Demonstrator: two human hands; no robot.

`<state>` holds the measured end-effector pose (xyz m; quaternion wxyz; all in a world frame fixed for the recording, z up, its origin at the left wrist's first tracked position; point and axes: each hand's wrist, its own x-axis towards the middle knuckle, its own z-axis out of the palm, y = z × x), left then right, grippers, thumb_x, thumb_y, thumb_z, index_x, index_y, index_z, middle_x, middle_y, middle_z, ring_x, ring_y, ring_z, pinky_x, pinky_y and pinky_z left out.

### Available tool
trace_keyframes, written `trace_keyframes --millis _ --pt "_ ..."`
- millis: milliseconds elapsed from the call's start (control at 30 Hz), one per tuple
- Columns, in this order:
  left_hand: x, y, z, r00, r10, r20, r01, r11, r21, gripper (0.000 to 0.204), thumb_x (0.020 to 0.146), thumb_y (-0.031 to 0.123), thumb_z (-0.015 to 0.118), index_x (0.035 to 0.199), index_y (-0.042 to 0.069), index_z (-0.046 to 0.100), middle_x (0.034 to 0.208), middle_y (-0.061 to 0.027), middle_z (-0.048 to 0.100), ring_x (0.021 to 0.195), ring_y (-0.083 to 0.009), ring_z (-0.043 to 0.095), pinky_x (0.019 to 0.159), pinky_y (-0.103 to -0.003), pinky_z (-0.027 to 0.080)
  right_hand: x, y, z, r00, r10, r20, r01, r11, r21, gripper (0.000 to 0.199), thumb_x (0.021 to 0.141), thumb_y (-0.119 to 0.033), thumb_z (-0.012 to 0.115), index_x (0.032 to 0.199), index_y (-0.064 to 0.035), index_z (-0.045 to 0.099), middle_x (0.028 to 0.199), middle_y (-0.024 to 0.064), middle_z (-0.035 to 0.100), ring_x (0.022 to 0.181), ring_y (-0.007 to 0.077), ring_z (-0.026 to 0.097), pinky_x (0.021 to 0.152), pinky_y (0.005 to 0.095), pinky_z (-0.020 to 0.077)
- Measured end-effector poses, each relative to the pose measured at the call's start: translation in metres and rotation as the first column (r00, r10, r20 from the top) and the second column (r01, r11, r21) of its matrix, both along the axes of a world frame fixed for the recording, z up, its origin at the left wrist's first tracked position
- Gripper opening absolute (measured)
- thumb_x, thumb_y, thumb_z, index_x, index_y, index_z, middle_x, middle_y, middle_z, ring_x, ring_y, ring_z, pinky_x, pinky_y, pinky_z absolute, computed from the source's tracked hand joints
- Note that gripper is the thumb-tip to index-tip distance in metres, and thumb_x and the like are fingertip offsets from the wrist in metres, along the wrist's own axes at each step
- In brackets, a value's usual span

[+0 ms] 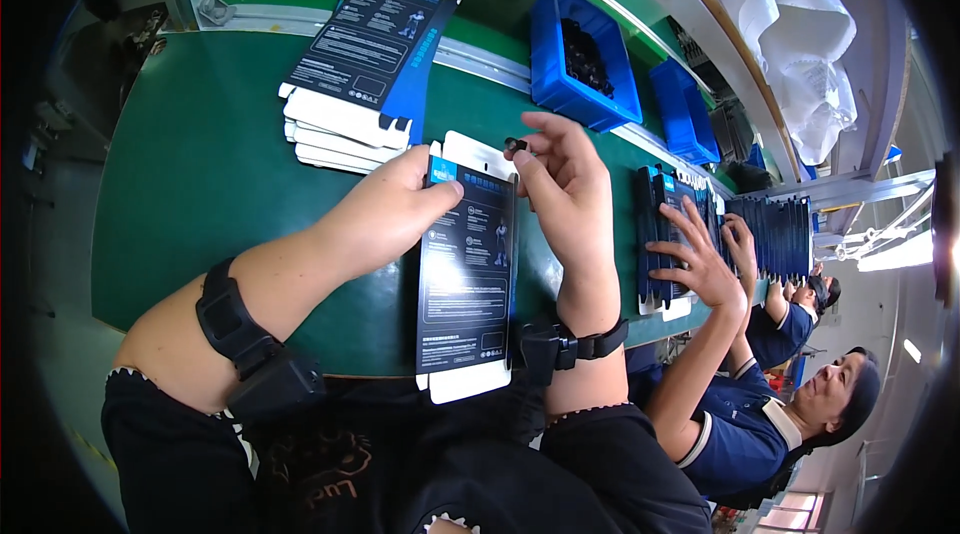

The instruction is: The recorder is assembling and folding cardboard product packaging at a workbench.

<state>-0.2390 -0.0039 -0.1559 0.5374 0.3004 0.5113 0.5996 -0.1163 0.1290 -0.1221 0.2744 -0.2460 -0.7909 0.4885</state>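
Note:
A flattened black-and-blue cardboard box [462, 274] with white end flaps lies in front of me, its lower end reaching past the table's near edge. My left hand [405, 189] grips its upper left corner, thumb on the printed face. Beside the box's top right, my right hand [565, 179] pinches a small black part [515, 145] between thumb and fingers, just over the white top flap. The part is too small to name. To the far left is a stack of similar flat boxes [365, 44].
A blue bin [590, 112] of small black parts stands at the back, with another blue bin [690, 124] to its right. On the right, a co-worker's hands [700, 259] rest at a row of dark boxes [655, 204]. Everything stands on a green table [200, 194].

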Motion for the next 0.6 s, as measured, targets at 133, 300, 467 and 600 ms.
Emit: trace_keyframes --millis 133,300,467,600 --pt "-0.001 0.0 -0.007 0.999 -0.005 -0.051 0.007 0.999 0.042 0.029 0.091 0.006 0.045 0.119 -0.003 0.043 0.106 -0.0084 0.057 0.094 -0.0121 0.056 0.081 -0.028 0.047 0.004 0.003 0.001 0.99 -0.018 0.14 -0.004 0.988 0.153 0.015 0.08 -0.001 0.061 0.094 0.0024 0.059 0.079 0.0022 0.059 0.067 0.0047 0.053 0.06 0.0178 0.0416" --pt "0.002 -0.001 -0.001 0.999 -0.038 0.037 0.035 0.996 0.078 0.029 0.091 0.006 0.045 0.119 -0.003 0.044 0.106 -0.0077 0.057 0.095 -0.0112 0.055 0.083 -0.028 0.046 0.005 0.004 0.001 0.975 0.031 0.222 -0.064 0.988 0.14 0.012 0.076 -0.003 0.063 0.087 0.0028 0.061 0.072 0.0043 0.059 0.064 0.0078 0.053 0.058 0.0211 0.0428" --pt "0.002 -0.002 0.0 0.999 -0.033 0.012 0.032 0.995 0.091 0.027 0.091 0.006 0.045 0.117 -0.003 0.045 0.106 -0.0069 0.057 0.095 -0.0103 0.054 0.084 -0.028 0.045 0.007 0.007 0.0 0.969 0.043 0.245 -0.073 0.991 0.112 0.013 0.074 -0.005 0.064 0.084 0.0034 0.062 0.069 0.0074 0.059 0.06 0.0114 0.054 0.056 0.0249 0.0446" --pt "0.002 -0.004 0.004 0.999 -0.04 -0.035 0.043 0.996 0.083 0.025 0.091 0.006 0.045 0.115 -0.002 0.046 0.104 -0.0061 0.057 0.093 -0.0097 0.054 0.082 -0.027 0.045 0.007 0.008 0.001 0.959 0.057 0.278 -0.084 0.993 0.083 0.013 0.075 -0.007 0.063 0.082 0.0043 0.06 0.068 0.0076 0.059 0.062 0.0101 0.053 0.056 0.024 0.0433"
